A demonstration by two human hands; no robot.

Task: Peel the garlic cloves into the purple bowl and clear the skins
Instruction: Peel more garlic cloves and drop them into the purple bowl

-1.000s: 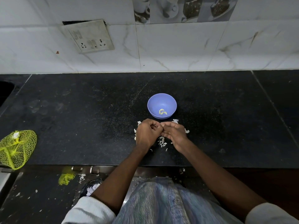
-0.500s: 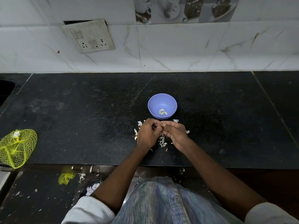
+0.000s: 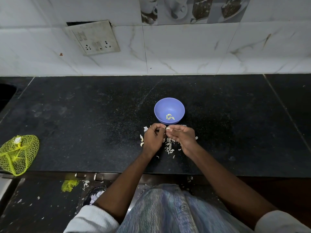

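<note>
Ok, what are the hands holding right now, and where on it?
A small garlic clove, pinched at its ends between the fingertips of the left hand and right hand.

Pretty dim overall, with a cool bluish cast. The white wall tiles [image 3: 185, 52] across the top catch most of the light, while the black counter [image 3: 84, 115] soaks it up, showing only a faint speckled sheen mid-frame. Shadows are soft. Wide-angle bending curves the edges, and the bottom corners go murky.

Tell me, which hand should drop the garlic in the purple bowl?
Probably the right hand: its fingertips pinch the small clove just below the purple bowl, nearer its middle than the left hand.
</note>
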